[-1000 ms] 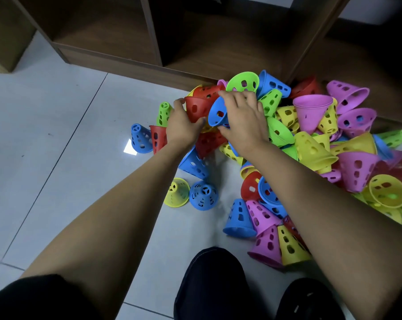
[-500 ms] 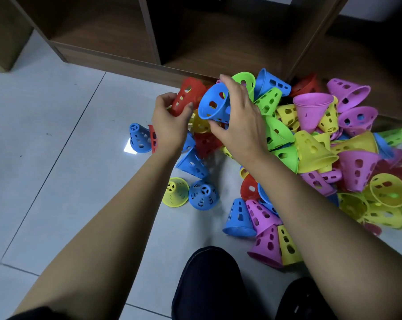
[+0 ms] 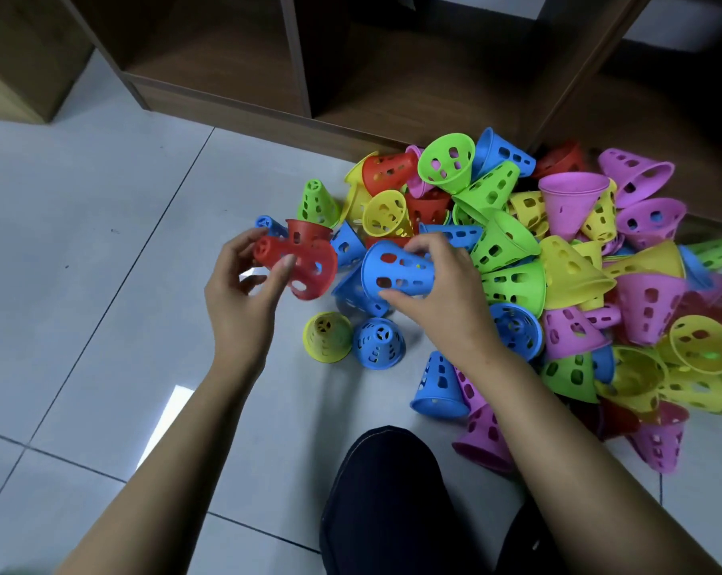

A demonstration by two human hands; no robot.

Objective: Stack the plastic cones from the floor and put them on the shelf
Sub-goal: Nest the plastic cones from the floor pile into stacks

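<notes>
Field notes, near to far.

- A knee (image 3: 384,491) in dark trousers was nearest, just short of the pile (image 3: 558,259) of plastic cones. The person was down low on the tiled floor (image 3: 101,242), with both bare forearms reaching toward the pile's left edge.
- Two loose cones stood upright on the tiles just off the pile's near-left edge. A small yellow cone (image 3: 328,337) and a small blue cone (image 3: 379,344) sat side by side, below the hands.
- The left hand (image 3: 243,300) was just left of the pile. Its thumb and curled fingers grasped a red cone (image 3: 305,267), which lay on its side with the narrow tip pointing away from the pile.
- The right hand (image 3: 442,292) was over the pile's left edge. Its fingers and thumb were wrapped round a blue cone (image 3: 396,271), also on its side, with one end hidden against the palm.
- The two held cones were close but not touching.
- The pile itself was a loose jumble of green, yellow, purple, red and blue cones, tipped every way.
- A wooden shelf (image 3: 268,105) stood beyond the pile, and the farthest cones lay against its base.
</notes>
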